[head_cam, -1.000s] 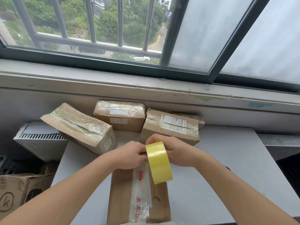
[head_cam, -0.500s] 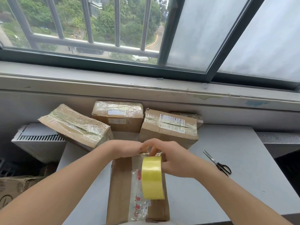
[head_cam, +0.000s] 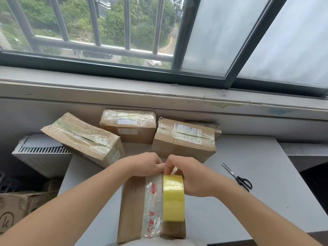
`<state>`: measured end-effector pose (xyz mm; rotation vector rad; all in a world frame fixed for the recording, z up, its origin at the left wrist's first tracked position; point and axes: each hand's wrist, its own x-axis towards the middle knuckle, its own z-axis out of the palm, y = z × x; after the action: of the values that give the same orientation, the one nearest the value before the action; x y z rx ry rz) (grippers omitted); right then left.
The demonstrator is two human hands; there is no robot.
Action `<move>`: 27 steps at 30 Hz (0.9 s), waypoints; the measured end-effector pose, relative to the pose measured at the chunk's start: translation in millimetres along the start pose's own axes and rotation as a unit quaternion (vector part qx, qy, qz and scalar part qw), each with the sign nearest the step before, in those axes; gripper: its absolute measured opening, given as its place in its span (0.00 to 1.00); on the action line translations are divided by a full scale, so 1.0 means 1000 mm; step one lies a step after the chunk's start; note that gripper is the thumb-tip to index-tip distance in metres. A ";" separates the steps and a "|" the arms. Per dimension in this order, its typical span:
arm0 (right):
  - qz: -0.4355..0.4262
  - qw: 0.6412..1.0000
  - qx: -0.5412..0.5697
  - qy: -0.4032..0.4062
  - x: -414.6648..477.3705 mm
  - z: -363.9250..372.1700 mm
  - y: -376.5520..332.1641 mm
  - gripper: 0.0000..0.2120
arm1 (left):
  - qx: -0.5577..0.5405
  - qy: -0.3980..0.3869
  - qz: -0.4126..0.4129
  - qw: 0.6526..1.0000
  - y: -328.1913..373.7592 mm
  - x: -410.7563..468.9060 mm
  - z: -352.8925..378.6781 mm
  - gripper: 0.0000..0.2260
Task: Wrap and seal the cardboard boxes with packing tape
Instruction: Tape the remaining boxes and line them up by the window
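Right hand (head_cam: pixel 193 176) is gripping a yellow packing-tape roll (head_cam: pixel 173 197), standing it on edge atop the brown cardboard box (head_cam: pixel 133 206) at the near edge of the grey table (head_cam: pixel 248 201). Left hand (head_cam: pixel 145 165) is curling over the box's far end; whether it is pinching anything cannot be told. Scissors (head_cam: pixel 238 178) are lying to the right.

Both hands, left hand (head_cam: pixel 148 164) and right hand (head_cam: pixel 193 176), hold the yellow tape roll (head_cam: pixel 173 197) on the box (head_cam: pixel 132 206) by the window.
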<state>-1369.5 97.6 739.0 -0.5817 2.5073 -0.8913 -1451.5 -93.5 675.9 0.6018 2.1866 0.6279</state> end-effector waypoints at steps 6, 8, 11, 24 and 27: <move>-0.020 0.999 0.046 0.010 -0.005 0.005 0.005 0.13 | 0.009 0.038 -0.010 0.999 -0.006 -0.001 0.004 0.26; -0.034 0.996 0.071 0.033 -0.006 0.008 0.005 0.13 | 0.009 0.044 -0.021 0.999 -0.009 -0.005 0.000 0.26; -0.060 0.993 0.069 0.076 -0.005 0.011 0.006 0.14 | 0.001 0.052 -0.041 0.998 -0.015 -0.012 -0.004 0.26; -0.021 0.995 0.083 0.047 -0.015 0.017 0.007 0.12 | -0.001 0.054 -0.082 0.995 -0.017 -0.021 -0.002 0.36; -0.029 0.994 0.097 0.050 -0.019 0.019 0.006 0.11 | 0.026 0.069 -0.072 0.995 -0.020 -0.015 0.006 0.37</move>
<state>-1345.7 101.5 725.9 -0.5609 2.4643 -1.1978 -1442.9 -116.3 668.6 0.4344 2.3581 0.5524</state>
